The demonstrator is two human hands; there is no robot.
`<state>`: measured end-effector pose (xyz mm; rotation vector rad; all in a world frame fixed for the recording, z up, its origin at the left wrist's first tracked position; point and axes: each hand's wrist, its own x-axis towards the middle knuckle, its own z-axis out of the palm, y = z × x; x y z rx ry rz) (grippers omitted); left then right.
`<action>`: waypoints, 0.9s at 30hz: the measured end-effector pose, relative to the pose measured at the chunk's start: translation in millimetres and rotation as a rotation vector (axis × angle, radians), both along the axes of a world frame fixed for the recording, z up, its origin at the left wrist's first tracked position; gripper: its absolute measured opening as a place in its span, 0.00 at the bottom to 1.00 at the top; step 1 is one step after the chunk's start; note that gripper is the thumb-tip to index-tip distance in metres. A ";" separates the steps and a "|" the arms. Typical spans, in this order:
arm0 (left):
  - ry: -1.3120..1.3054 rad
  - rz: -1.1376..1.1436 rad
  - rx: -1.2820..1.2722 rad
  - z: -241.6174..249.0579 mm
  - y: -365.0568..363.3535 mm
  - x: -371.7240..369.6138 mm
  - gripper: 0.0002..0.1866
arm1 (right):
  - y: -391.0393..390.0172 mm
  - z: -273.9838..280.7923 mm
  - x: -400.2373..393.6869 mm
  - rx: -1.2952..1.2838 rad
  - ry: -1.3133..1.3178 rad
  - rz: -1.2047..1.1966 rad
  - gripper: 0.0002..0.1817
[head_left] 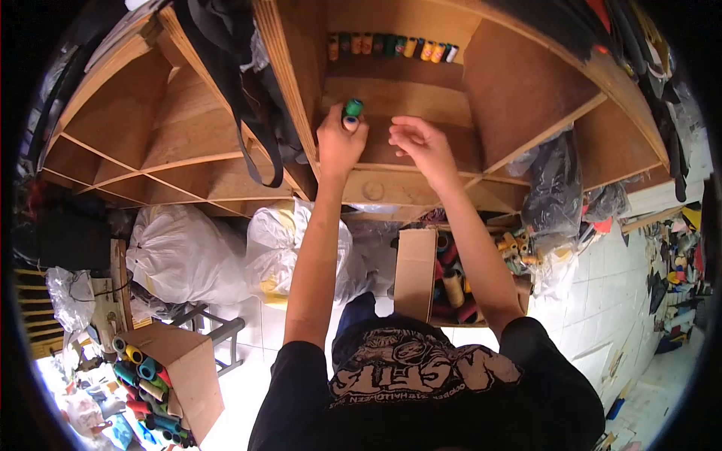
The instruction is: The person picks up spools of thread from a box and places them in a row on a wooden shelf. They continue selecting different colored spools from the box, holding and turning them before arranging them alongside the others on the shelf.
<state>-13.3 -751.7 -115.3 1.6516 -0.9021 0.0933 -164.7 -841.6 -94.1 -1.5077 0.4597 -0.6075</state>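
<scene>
My left hand (341, 146) is inside the middle wooden compartment, near its left wall. Its fingers are closed around a thread spool with a white end and a dark centre (350, 123). Just beyond that sits a green thread spool (353, 106), against the same fingers; whether it is gripped too is hard to make out. My right hand (423, 148) hovers over the compartment's front part, fingers loosely bent and apart, holding nothing that I can see. At the back of this compartment stands a row of thread spools (389, 45) in orange, green, yellow and white.
Wooden shelf dividers (289, 90) rise on both sides. A black strap (252, 143) hangs at the left. Below are white sacks (188, 252), a cardboard box of spools (415, 274) and another box (197, 379) beside many spools. A black plastic bag (555, 184) hangs right.
</scene>
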 end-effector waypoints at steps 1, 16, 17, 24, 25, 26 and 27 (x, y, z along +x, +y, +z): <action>-0.023 0.011 -0.030 -0.8 -1.9 1.0 0.17 | -1.7 1.6 12.1 -0.017 0.012 -0.022 0.20; 0.007 -0.055 -0.022 4.6 -4.9 2.2 0.20 | -29.4 -19.0 66.0 0.445 -0.261 -0.037 0.10; 0.010 -0.053 -0.032 3.1 -5.1 3.0 0.20 | -31.0 -20.8 66.6 0.471 -0.269 -0.025 0.10; -0.041 -0.014 -0.064 4.4 -6.8 1.4 0.17 | -32.5 -21.2 70.7 0.442 -0.274 0.051 0.11; -0.042 0.003 -0.074 5.4 -7.3 0.2 0.17 | -34.3 -21.1 71.4 0.432 -0.280 0.031 0.11; -0.044 0.023 -0.086 7.0 -7.5 0.4 0.16 | -36.6 -20.3 73.4 0.422 -0.287 0.015 0.11; -0.023 0.038 -0.089 3.6 -9.3 2.4 0.15 | -39.1 -17.5 76.9 0.408 -0.295 0.000 0.10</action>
